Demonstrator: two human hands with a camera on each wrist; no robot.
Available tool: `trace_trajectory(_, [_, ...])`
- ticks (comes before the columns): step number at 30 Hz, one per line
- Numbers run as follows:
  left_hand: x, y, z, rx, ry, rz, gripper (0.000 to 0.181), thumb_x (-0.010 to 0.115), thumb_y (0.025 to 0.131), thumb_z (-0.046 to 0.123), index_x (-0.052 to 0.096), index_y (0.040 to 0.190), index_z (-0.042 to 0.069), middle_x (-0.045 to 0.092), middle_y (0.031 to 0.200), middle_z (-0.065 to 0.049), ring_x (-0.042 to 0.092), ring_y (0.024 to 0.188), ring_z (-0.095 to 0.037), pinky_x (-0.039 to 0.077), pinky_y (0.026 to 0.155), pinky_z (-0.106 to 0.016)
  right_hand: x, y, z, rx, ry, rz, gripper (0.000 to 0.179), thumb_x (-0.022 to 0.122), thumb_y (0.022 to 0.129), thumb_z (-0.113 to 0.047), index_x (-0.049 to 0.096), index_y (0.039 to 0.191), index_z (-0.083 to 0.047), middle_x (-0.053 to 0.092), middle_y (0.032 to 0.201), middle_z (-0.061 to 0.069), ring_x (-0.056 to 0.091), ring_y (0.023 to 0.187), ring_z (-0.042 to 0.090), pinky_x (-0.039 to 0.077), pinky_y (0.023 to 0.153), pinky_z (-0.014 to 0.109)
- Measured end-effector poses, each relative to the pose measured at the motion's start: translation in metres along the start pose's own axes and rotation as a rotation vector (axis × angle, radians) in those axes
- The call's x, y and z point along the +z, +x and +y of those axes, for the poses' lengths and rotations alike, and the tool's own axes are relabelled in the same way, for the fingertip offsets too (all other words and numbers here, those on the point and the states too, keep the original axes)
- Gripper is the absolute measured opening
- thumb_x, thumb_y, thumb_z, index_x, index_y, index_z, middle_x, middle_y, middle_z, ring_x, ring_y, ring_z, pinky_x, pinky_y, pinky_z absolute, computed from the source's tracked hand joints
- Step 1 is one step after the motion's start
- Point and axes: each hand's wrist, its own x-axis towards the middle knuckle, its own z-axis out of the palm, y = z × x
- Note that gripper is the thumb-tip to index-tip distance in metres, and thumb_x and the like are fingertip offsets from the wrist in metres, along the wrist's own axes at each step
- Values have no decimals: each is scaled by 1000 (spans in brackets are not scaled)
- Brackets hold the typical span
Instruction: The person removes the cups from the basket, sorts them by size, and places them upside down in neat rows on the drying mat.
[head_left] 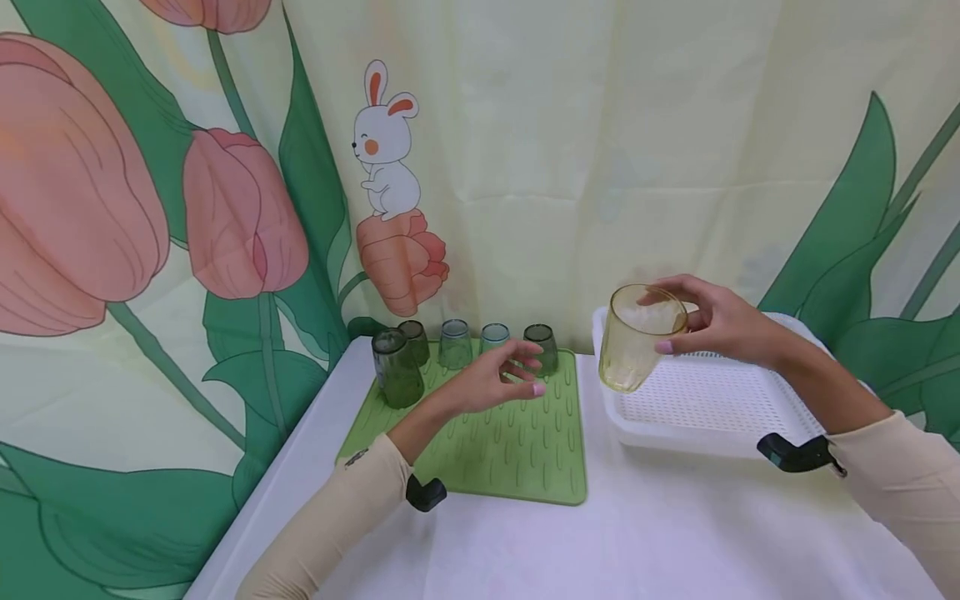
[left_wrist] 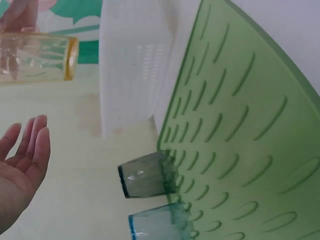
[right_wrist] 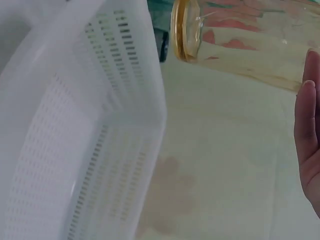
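Note:
A clear yellow glass tumbler (head_left: pixel 637 346) hangs slightly tilted over the left edge of a white basket (head_left: pixel 697 442). My right hand (head_left: pixel 720 325) grips it between thumb and fingers from the right. The left hand (head_left: pixel 495 379) hovers above the green drying mat (head_left: pixel 517 467), fingers loosely bent, with nothing in it. Just behind that hand stand a dark grey glass (head_left: pixel 546 354) and a blue glass (head_left: pixel 495 335), partly hidden. In the left wrist view, the yellow tumbler (left_wrist: pixel 35 57) is apart from the left hand (left_wrist: pixel 25 170).
On the mat's left side are a tall dark green glass (head_left: pixel 399 375), a small dark glass (head_left: pixel 414 342) and a blue-grey glass (head_left: pixel 454 346). A white cloth (head_left: pixel 510 550) covers the table. Behind it hangs a printed curtain (head_left: pixel 525 167) with tulips and a rabbit.

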Motion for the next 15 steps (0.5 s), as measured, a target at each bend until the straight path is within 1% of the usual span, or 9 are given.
trace_trajectory(2, [1,-2,6,19,14,11,58,71,94,23,46,145,13,59,133,-6,62,117,-17,52,96,-30,12,-3,-8,-1,6,-16,72,77,85,-1,38,146,-6,49,139,9,73,78,27,60,73,30])
trace_trajectory(4, [3,-5,13,29,36,23,59,72,93,24,46,145,13,59,134,-5,61,119,-18,52,96,-30,24,-5,-15,16,9,-35,75,80,84,-6,38,145,-7,46,142,14,73,78,27,61,73,31])
trace_trajectory(7, [7,-11,25,47,67,40,62,75,91,25,46,145,11,58,136,-6,59,120,-18,52,97,-32,41,-7,-24,44,22,-64,78,84,81,-10,39,144,-7,44,145,19,73,76,28,60,71,32])
trace_trajectory(10, [13,-16,35,69,105,54,69,77,89,27,43,146,10,56,138,-5,57,123,-17,51,100,-35,54,-8,-31,58,28,-83,81,87,78,-13,40,144,-8,44,146,18,71,70,27,58,66,32])
trace_trajectory(12, [18,-19,40,84,128,72,74,79,87,28,41,148,9,54,140,-4,55,124,-17,50,101,-35,61,-8,-34,53,23,-83,82,88,77,-14,40,144,-8,46,145,17,70,66,25,57,63,31])
trace_trajectory(15, [24,-23,47,91,151,105,83,82,83,30,37,151,11,50,142,-2,53,127,-17,49,102,-36,71,-8,-38,48,18,-78,83,89,76,-16,42,144,-9,48,144,16,70,63,23,55,60,30])
